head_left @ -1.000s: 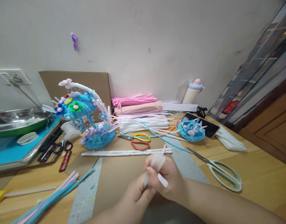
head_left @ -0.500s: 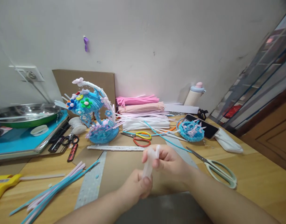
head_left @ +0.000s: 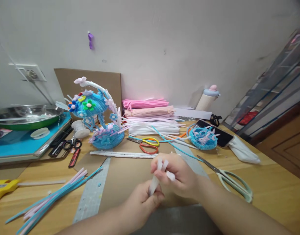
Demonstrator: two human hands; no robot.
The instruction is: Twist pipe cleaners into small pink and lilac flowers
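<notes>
Over the cardboard in the middle, both hands grip short, translucent white sticks (head_left: 154, 185) that look like glue sticks. My left hand (head_left: 142, 204) is closed round their lower end, the thumb lying across it. My right hand (head_left: 180, 174) pinches them higher up; two tips stick out above its fingers, and another blunt white end shows by its palm. How far the sticks run inside the fists is hidden. Just beyond the hands lie long white fuzzy stems (head_left: 125, 154). Scissors with pale green handles (head_left: 234, 182) rest to the right of my right hand.
A blue jellyfish ornament (head_left: 92, 106) stands back left, near red-and-yellow-handled scissors (head_left: 150, 145). Pipe cleaner bundles (head_left: 153, 127) lie along the wall. At left are a yellow glue gun (head_left: 4, 191) and loose stems (head_left: 52, 199). A blue fuzzy piece (head_left: 203, 138) sits by a phone (head_left: 223, 137).
My right hand has turned and closed more round the sticks; their tips now spread apart, with one end showing by the palm. My left hand keeps its grip. The view has shifted slightly.
</notes>
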